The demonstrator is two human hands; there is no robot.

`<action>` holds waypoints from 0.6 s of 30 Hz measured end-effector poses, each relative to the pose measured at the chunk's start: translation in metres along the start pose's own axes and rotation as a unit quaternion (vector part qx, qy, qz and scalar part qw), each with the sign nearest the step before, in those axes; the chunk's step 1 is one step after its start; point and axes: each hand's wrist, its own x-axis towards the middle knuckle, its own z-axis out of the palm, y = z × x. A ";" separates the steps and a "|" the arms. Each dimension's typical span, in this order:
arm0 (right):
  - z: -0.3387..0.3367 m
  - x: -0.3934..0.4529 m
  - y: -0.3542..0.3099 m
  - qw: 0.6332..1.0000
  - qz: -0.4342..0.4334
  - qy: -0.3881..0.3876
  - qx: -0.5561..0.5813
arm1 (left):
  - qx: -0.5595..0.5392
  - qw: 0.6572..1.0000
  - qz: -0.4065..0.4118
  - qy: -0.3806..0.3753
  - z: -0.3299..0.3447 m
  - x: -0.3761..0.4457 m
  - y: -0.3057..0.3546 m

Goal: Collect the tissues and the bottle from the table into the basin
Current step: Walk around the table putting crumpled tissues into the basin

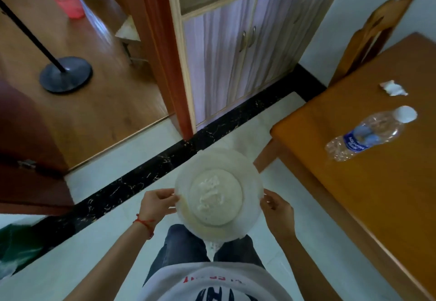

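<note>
Left hand [157,202]: grip pinched on the basin rim at about 9 o'clock of the basin, thumb on top, fingers under the edge.
Right hand [276,208]: grip pinched on the opposite rim at about 3 o'clock, so the load is shared evenly.
Basin [184,208]: pale, translucent, held level above the floor in front of the person's legs; something white and crumpled lies in its bottom, probably tissue, though I cannot say for sure.
Step in hand: judged as carrying the basin to the worktop so the remaining things can go in.
Worktop [368,182]: orange wood, at about 2 o'clock from the basin, its near corner close to the basin's right side.
Bottle [368,135]: clear plastic, blue label, white cap, lying on its side near the worktop's left edge, cap pointing away.
Tissue [393,88]: one white crumpled piece beyond the bottle, at about 1 o'clock from it, apart from it.
Doing it well: keep the basin level, bring it to the worktop edge beside the bottle, free one hand only once the other hand or the worktop bears the basin; the bottle may roll, so take it round the middle.
Chair [375,33]: behind the worktop, out of the way.
</note>
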 end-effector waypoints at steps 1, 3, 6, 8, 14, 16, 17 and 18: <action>0.000 -0.003 0.000 1.000 0.008 0.016 0.004 | 0.014 1.000 0.004 -0.017 0.002 0.006 0.006; -0.001 -0.010 0.002 0.998 0.029 0.050 0.008 | 0.043 0.998 0.007 -0.049 0.007 0.016 0.017; -0.001 -0.024 0.008 0.993 0.051 0.099 0.034 | 0.074 0.993 0.016 -0.092 0.017 0.029 0.033; -0.001 -0.033 0.012 0.987 0.073 0.130 0.053 | 0.087 0.989 0.016 -0.115 0.025 0.035 0.041; -0.008 -0.056 0.025 0.969 0.119 0.203 0.073 | 0.113 0.975 0.020 -0.188 0.056 0.040 0.056; -0.011 -0.061 0.029 0.963 0.126 0.221 0.087 | 0.129 0.970 0.032 -0.202 0.066 0.038 0.060; -0.013 -0.063 0.031 0.960 0.129 0.228 0.095 | 0.136 0.968 0.037 -0.209 0.070 0.036 0.062; -0.015 -0.064 0.033 0.958 0.132 0.234 0.101 | 0.144 0.965 0.042 -0.216 0.075 0.035 0.064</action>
